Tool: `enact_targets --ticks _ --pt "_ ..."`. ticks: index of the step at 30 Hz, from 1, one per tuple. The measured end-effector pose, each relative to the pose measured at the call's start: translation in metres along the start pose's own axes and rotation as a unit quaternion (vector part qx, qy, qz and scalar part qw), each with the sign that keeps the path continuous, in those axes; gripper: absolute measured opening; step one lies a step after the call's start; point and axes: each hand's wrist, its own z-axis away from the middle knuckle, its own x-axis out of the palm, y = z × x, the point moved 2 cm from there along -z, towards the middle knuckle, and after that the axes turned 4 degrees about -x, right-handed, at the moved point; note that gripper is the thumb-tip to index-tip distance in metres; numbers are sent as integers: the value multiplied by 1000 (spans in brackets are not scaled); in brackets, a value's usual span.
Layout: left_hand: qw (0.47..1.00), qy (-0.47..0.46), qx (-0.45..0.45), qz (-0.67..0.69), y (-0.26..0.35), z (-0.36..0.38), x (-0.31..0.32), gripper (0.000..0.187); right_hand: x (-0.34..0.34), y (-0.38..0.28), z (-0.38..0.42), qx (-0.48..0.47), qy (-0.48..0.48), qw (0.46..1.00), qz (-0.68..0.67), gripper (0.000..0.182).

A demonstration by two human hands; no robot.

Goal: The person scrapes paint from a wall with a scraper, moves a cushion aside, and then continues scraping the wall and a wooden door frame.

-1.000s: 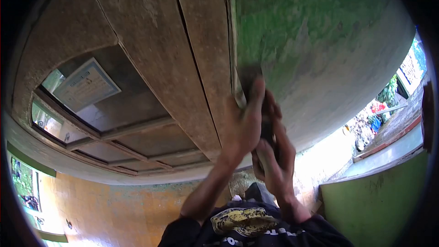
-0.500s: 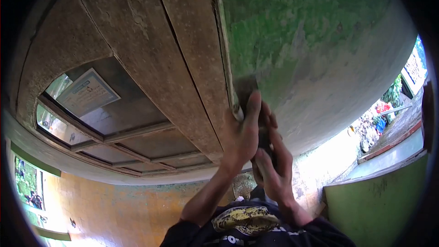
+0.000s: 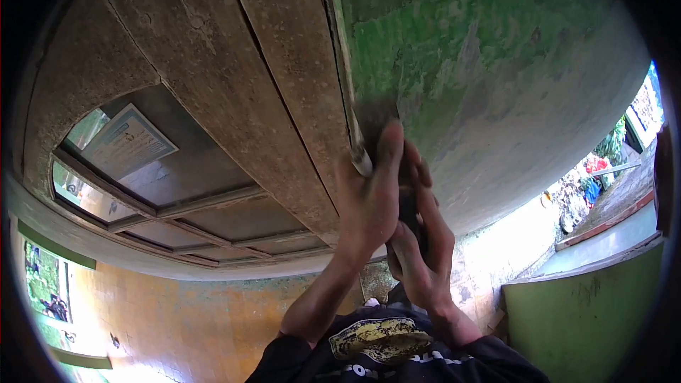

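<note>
My left hand [image 3: 370,202] is closed around the upper part of a dark scraper [image 3: 408,206], its thumb laid along the tool. Lower down, my right hand [image 3: 423,255] wraps the dark handle. The scraper's flat end lies against the green wall [image 3: 454,64], just right of the wooden frame. Grey patches show where the green paint is worn or gone. A thin pale pipe or cord [image 3: 346,64] runs down the joint between wood and wall, its white lower end beside my left hand. My fingers hide much of the tool.
Wide brown boards [image 3: 234,99] and a glazed wooden panel [image 3: 206,223] fill the left side, with a paper sheet [image 3: 131,138] seen at the glass. A low green wall [image 3: 585,312] stands at lower right. Bright openings lie at both sides.
Both hands and the scraper have shifted slightly upward along the wall edge. The view has moved a little, and both hands keep their grip.
</note>
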Motion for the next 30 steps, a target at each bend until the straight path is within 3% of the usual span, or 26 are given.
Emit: enact_targets --ticks 2,5,8,11,14,17,19,23,24,27,30 --pt "999 -8 -25 32 19 2 3 38 -1 0 5 -13 7 999 32 62" --pt "1000 15 -6 2 -2 6 -7 38 1 0 0 -90 -30 995 24 60" --pt "997 -5 -65 40 9 10 -2 36 3 -14 8 -23 -14 999 -25 60" --pt "999 25 -35 -1 -19 9 -10 37 -3 15 17 57 -1 997 -58 59" --pt "999 31 14 -36 -22 7 -13 38 3 10 6 37 15 997 -65 60" --pt "1000 -27 -2 3 -9 2 -9 35 0 6 16 45 31 996 -67 61" --pt "1000 -9 -17 -13 -25 13 -16 35 -2 8 21 -8 -14 1000 2 61" --pt "996 8 -86 35 -20 16 -12 35 1 0 27 56 7 997 -56 61" --pt "995 14 -89 36 -26 18 -13 35 -3 9 25 -2 -13 1000 12 61" --pt "998 15 -58 26 -43 15 -21 37 -7 31 28 70 -18 996 -51 61" --pt "998 44 -34 -12 -48 17 -24 37 -6 31 24 -26 -34 999 5 60"
